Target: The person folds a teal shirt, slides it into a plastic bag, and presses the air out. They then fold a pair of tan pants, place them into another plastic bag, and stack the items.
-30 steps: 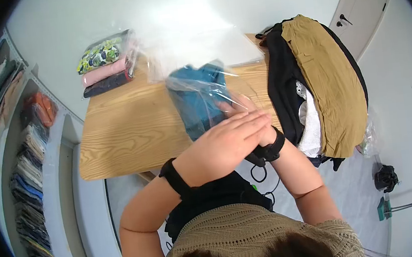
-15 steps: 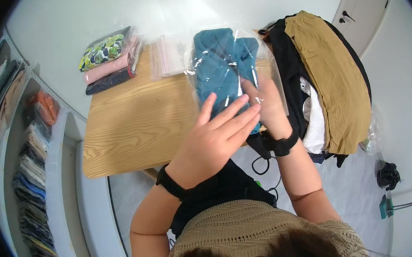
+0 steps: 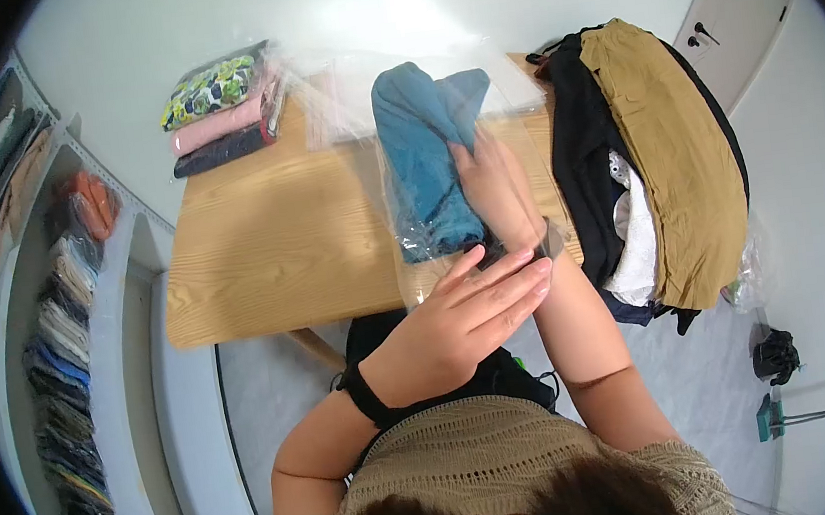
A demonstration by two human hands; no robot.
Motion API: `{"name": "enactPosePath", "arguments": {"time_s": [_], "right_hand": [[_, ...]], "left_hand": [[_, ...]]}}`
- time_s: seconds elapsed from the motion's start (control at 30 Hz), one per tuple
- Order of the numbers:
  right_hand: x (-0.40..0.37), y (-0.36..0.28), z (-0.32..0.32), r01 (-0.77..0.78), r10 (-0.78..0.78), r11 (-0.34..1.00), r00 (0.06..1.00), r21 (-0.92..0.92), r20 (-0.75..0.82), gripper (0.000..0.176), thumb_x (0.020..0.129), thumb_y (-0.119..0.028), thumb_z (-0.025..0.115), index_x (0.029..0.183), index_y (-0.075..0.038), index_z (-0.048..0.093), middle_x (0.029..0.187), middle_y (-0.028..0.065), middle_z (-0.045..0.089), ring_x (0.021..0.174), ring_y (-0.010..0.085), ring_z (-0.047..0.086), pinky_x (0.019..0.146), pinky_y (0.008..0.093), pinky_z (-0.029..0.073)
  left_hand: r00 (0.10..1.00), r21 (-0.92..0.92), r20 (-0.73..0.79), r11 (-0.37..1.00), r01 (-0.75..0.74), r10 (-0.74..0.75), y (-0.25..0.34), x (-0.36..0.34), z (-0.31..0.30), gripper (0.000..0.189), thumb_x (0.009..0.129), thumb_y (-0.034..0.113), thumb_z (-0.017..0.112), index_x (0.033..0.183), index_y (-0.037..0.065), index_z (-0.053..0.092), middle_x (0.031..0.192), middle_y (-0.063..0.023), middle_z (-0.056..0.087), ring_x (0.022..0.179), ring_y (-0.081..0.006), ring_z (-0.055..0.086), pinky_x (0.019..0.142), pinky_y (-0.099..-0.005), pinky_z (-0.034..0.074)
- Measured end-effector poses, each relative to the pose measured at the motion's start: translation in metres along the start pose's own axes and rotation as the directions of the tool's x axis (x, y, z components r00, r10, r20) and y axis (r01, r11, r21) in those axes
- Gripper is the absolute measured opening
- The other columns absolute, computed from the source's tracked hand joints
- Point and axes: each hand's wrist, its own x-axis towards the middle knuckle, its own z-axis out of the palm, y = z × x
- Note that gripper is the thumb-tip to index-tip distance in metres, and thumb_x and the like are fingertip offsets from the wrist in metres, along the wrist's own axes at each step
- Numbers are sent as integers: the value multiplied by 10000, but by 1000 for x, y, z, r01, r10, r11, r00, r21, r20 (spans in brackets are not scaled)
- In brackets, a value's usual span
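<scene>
A folded teal garment point(image 3: 420, 161) lies inside a clear plastic bag point(image 3: 414, 269) over the table's right half. My right hand point(image 3: 498, 186) reaches into the bag up to the wrist and grips the garment's right side; part of the fingers is hidden by the cloth. Across the bag's near end, below the garment, sits my left hand point(image 3: 455, 328). Its fingers are stretched out and point toward my right wrist, close to the plastic.
Packed folded clothes point(image 3: 216, 112) are stacked at the wooden table's point(image 3: 270, 242) back left. Flat clear bags point(image 3: 341, 104) lie behind the garment. Black and tan trousers point(image 3: 673, 150) drape at the right. Shelves with folded clothes point(image 3: 66, 404) line the left side.
My right hand has pushed deeper into the bag, and the garment's upper right part has spread outward. My left hand has shifted slightly right and nearer to my body.
</scene>
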Motion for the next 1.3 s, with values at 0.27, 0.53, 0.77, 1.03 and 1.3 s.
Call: {"name": "enactPosePath", "arguments": {"time_s": [0.27,0.53,0.77,1.03,1.3], "right_hand": [[14,5,29,-85,116,989,955,-122,274,395,900,-297,521,1059,59,585,954,307,606,937,438,582,822,444,447],[15,68,40,-172,173,985,965,-22,197,411,887,-220,555,1215,22,505,1076,290,590,1059,400,560,905,401,434],[-9,14,39,-1,8,998,994,-59,109,700,763,-158,686,1344,40,351,1280,286,471,1146,408,498,958,417,416],[-11,6,42,-114,71,983,959,143,274,653,745,-96,667,1317,78,404,1211,282,537,1156,353,520,966,370,418],[-12,-11,49,-38,21,997,973,71,232,633,771,-90,626,1340,59,392,1277,248,511,1194,293,498,997,332,380]], "left_hand": [[972,36,43,973,229,-231,-14,-30,7,449,842,-23,417,1288,-39,460,1403,-152,406,1338,-298,342,1093,-467,238],[940,227,2,916,331,-341,-9,-46,-4,440,829,-22,428,1266,-22,479,1397,-121,424,1330,-275,358,1101,-453,214],[911,234,-23,884,404,-411,-11,-66,-12,418,826,-28,437,1236,-10,516,1371,-113,459,1309,-268,392,1085,-478,241],[896,334,-138,832,444,-423,14,-77,-23,418,769,13,553,1186,7,560,1283,-171,490,1206,-358,457,1028,-482,319],[902,326,90,868,374,-422,-13,-62,47,487,711,121,658,1101,-119,494,1148,-247,501,1189,-408,442,992,-454,379]]}}
